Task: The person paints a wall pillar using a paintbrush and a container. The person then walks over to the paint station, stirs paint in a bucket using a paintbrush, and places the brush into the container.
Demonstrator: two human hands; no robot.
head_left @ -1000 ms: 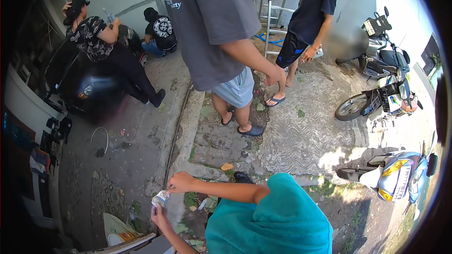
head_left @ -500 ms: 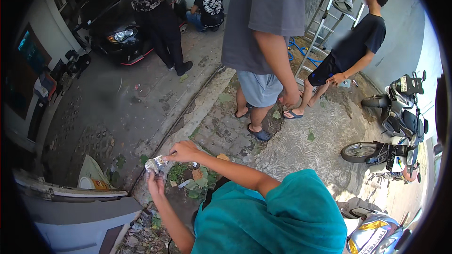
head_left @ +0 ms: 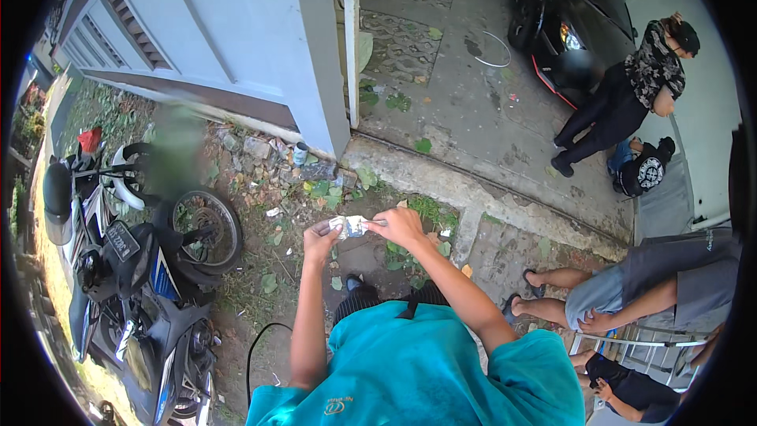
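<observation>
Both hands pinch one small pale packet (head_left: 350,226): left hand (head_left: 322,238) closed on its left end, right hand (head_left: 402,226) closed on its right end, held out in front of the teal shirt (head_left: 410,371). What the packet is can't be made out; fingers cover most of it. It sits above the dirt patch, just short of the grey gate post (head_left: 319,55). Left of the post, a parked motorcycle (head_left: 142,284), partly cut by the frame rim, with a blurred patch above its wheel. Right of the post, open concrete driveway (head_left: 465,110). Far right of the post, a crouched person (head_left: 631,292) beside a ladder (head_left: 639,341), cut off at the rim. A black cable (head_left: 260,347) lies below the left forearm.
</observation>
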